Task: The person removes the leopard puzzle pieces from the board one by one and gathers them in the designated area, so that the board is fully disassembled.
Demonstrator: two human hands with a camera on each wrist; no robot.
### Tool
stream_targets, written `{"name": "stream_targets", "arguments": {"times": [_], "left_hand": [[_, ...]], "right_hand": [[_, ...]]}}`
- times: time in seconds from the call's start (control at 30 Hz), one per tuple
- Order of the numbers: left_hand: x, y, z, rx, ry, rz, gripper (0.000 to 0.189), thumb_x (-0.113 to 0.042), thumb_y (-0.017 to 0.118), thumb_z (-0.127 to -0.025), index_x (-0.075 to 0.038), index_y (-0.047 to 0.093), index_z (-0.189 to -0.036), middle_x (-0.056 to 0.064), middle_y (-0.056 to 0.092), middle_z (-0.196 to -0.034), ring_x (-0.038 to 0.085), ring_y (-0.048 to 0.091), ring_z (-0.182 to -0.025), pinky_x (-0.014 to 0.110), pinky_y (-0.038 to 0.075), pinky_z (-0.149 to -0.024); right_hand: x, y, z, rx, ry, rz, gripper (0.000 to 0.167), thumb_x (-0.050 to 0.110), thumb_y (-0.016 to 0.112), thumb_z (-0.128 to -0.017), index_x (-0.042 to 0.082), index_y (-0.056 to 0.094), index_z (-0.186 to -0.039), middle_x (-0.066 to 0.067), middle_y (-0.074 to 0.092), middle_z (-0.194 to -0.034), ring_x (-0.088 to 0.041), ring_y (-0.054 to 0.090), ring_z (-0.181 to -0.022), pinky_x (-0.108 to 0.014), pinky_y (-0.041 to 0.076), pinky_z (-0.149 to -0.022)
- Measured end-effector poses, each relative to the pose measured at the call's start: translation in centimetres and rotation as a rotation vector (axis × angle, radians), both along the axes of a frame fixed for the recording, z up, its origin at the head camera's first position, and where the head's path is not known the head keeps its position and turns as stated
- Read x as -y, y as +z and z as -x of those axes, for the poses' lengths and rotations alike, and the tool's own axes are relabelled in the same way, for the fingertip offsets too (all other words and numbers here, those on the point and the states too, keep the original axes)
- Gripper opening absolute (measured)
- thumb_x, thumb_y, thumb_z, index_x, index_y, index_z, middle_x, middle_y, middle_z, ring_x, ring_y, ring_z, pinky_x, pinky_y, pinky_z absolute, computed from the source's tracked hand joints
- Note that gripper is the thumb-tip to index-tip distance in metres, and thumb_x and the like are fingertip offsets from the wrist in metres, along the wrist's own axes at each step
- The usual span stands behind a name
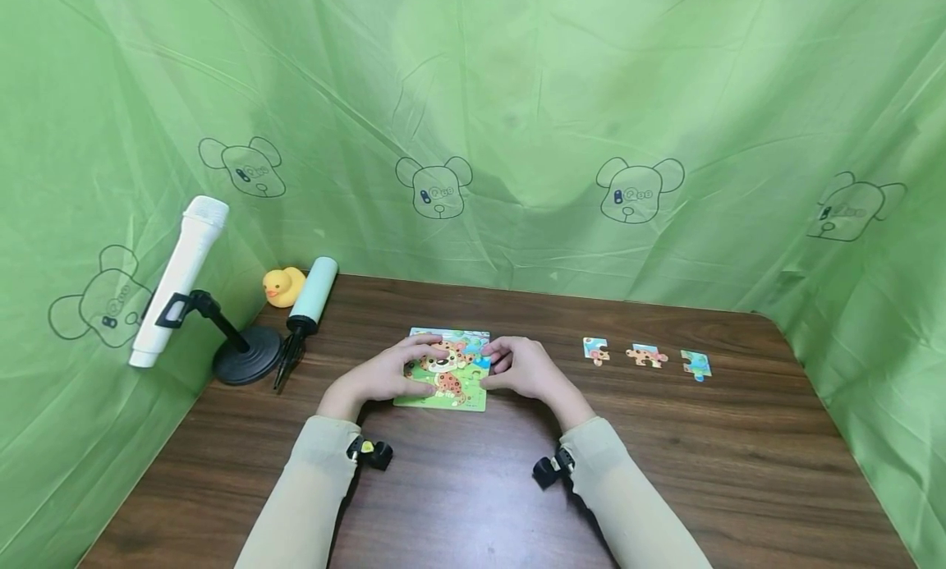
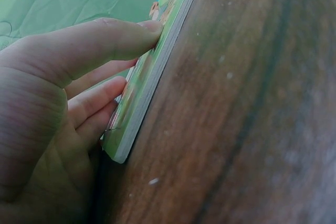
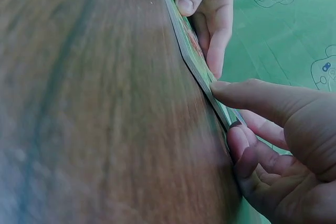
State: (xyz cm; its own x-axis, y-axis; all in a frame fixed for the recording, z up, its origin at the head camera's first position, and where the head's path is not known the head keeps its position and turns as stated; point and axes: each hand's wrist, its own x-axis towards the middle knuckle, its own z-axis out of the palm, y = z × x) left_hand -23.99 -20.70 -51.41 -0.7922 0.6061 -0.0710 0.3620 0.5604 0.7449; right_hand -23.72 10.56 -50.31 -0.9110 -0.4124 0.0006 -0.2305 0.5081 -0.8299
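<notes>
A jigsaw puzzle (image 1: 448, 384) picturing a spotted cartoon animal on green lies flat on the table under both hands. My left hand (image 1: 384, 373) rests across its left side, thumb and fingers spread. In the left wrist view the left thumb (image 2: 121, 40) presses straight on the top face near the front edge. At the right edge my right hand (image 1: 523, 370) pinches a mostly blue jigsaw piece (image 1: 481, 361), largely hidden by the fingers. The right wrist view shows the right thumb (image 3: 252, 94) touching the puzzle's edge, other fingers curled beside it.
Three loose jigsaw pieces, one with a blue corner (image 1: 595, 350), a spotted one (image 1: 646, 355) and a blue-green one (image 1: 696, 364), lie to the right. At left stand a white microphone (image 1: 177, 282) on a black stand (image 1: 247, 355), a yellow rubber duck (image 1: 284, 286) and a mint-coloured pump (image 1: 314, 294).
</notes>
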Motion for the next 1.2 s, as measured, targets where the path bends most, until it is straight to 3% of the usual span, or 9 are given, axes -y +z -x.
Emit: {"name": "stream_targets", "arguments": {"times": [0.43, 0.7, 0.97, 1.2], "left_hand": [[-0.1, 0.1, 0.0, 0.001, 0.0, -0.004, 0.063, -0.032, 0.086, -0.095, -0.019, 0.065, -0.153, 0.007, 0.033, -0.176, 0.041, 0.029, -0.162, 0.066, 0.029, -0.127], [-0.1, 0.0, 0.0, 0.022, 0.011, 0.001, 0.064, -0.031, 0.087, -0.095, -0.021, 0.065, -0.154, 0.004, 0.032, -0.177, 0.039, 0.026, -0.163, 0.065, 0.028, -0.128], [-0.1, 0.0, -0.1, 0.018, 0.021, 0.002, 0.063, -0.031, 0.087, -0.094, -0.022, 0.066, -0.153, 0.004, 0.032, -0.177, 0.039, 0.028, -0.163, 0.065, 0.03, -0.126], [-0.1, 0.1, -0.2, 0.009, 0.018, 0.012, 0.063, -0.031, 0.087, -0.094, -0.021, 0.066, -0.153, 0.005, 0.033, -0.176, 0.039, 0.031, -0.161, 0.064, 0.033, -0.125]], "right_hand": [[-1.0, -0.4, 0.6, -0.034, 0.041, -0.012, 0.043, 0.015, 0.098, -0.08, 0.006, 0.08, -0.118, -0.002, 0.076, -0.101, -0.01, 0.072, -0.084, -0.027, 0.061, -0.078], [-2.7, 1.1, 0.9, -0.052, 0.082, -0.039, 0.043, 0.02, 0.096, -0.084, 0.01, 0.079, -0.123, -0.001, 0.076, -0.103, -0.011, 0.072, -0.088, -0.032, 0.06, -0.08], [-8.1, 4.0, 0.5, -0.113, 0.088, -0.078, 0.046, 0.024, 0.096, -0.084, 0.015, 0.079, -0.126, 0.004, 0.077, -0.1, -0.014, 0.073, -0.09, -0.033, 0.058, -0.079], [-15.3, 5.1, -1.6, -0.104, 0.018, -0.09, 0.05, 0.023, 0.098, -0.084, 0.014, 0.077, -0.128, -0.001, 0.077, -0.095, -0.021, 0.071, -0.088, -0.029, 0.056, -0.073]]}}
